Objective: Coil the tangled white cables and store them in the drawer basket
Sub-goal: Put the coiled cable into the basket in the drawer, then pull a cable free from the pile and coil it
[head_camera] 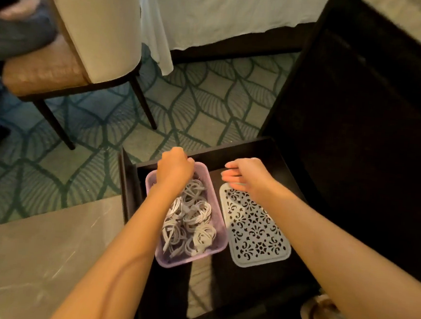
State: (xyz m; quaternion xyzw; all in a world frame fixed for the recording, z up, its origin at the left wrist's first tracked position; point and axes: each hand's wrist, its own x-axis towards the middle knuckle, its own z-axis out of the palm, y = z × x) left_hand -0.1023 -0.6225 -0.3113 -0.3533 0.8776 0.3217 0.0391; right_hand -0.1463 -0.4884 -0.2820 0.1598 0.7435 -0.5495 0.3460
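Down in the open dark drawer (269,149), the purple basket (220,227) sits on the left side, and the white cables (191,221) lie inside it as small looped bundles packed side by side. Just to its right, flat on the drawer bottom, lies a pale lid (254,230) pierced with a floral pattern. Our left hand (174,166) is over the basket's far end with the fingers curled down at the rim. Whether they pinch a cable, grip the rim or hold nothing we cannot tell, since the back of the hand hides them. Our right hand (247,174) hovers above the far end of the lid, fingers relaxed and loosely extended, holding nothing.

We judge the coiling done or nearly so, with the cables stored. They look light, soft and springy, and a loop will want to unwind once let go. So we would take each bundle across its whole ring, pinching all the turns together. A single strand or a plug end would drag the neighbouring bundles out with it. The basket looks like thin plastic, light even when loaded, and we would hold it by the rim at both short ends. The lid seems thin and stiff, best lifted by an edge
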